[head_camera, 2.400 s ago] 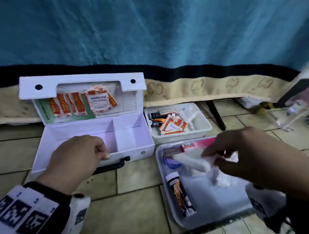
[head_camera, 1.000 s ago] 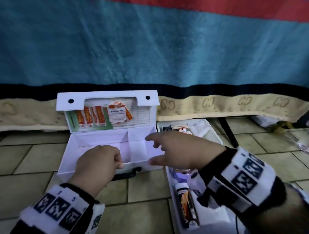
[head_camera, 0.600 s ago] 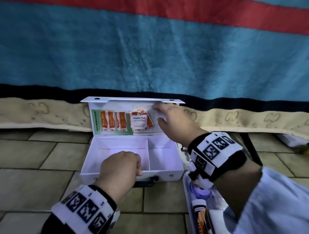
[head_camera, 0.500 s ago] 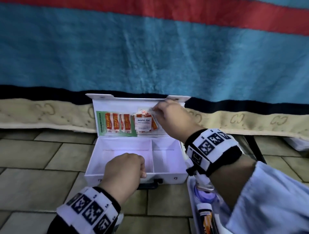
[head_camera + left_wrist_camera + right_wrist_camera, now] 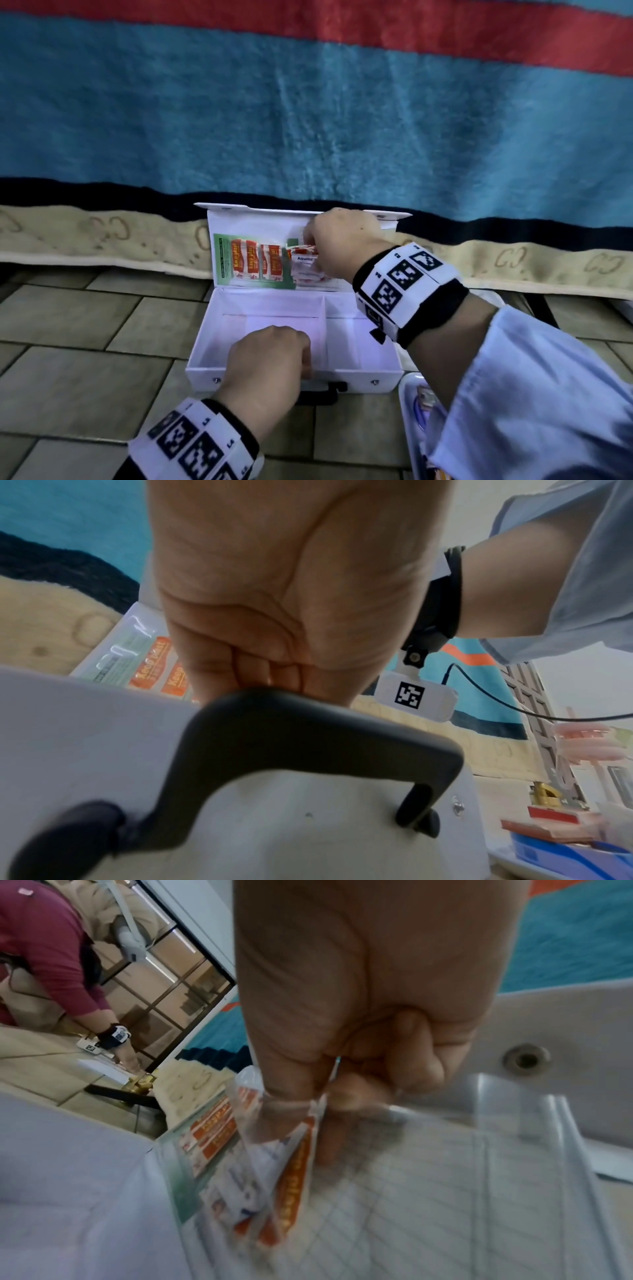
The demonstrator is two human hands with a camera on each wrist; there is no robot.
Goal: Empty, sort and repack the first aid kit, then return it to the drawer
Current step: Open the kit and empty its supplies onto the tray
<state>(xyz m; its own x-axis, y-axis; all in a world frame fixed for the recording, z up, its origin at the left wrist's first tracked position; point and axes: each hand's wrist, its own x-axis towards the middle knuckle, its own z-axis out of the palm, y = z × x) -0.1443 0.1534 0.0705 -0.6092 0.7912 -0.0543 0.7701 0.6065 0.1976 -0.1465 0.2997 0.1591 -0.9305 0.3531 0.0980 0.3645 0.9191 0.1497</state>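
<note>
The white first aid kit (image 5: 352, 380) lies open on the tiled floor, with both of its tray compartments bare. Its lid (image 5: 253, 222) stands upright against the blanket. My left hand (image 5: 274, 353) grips the kit's front wall, just above the black handle (image 5: 308, 737). My right hand (image 5: 315, 250) is at the clear pocket inside the lid and pinches a small bunch of sachets (image 5: 291, 1172), an alcohol pad and orange plasters. More orange plaster strips (image 5: 257, 263) sit in the pocket to the left.
A grey tray (image 5: 407, 404) with sorted items lies at the lower right, partly under my right sleeve. The blue and red blanket (image 5: 308, 120) hangs right behind the lid. Another person (image 5: 51, 961) works on the floor further off.
My right hand has left the tray, crossed over the kit to the lid and closed on the sachets in the pocket. My left hand has kept its hold on the front wall.
</note>
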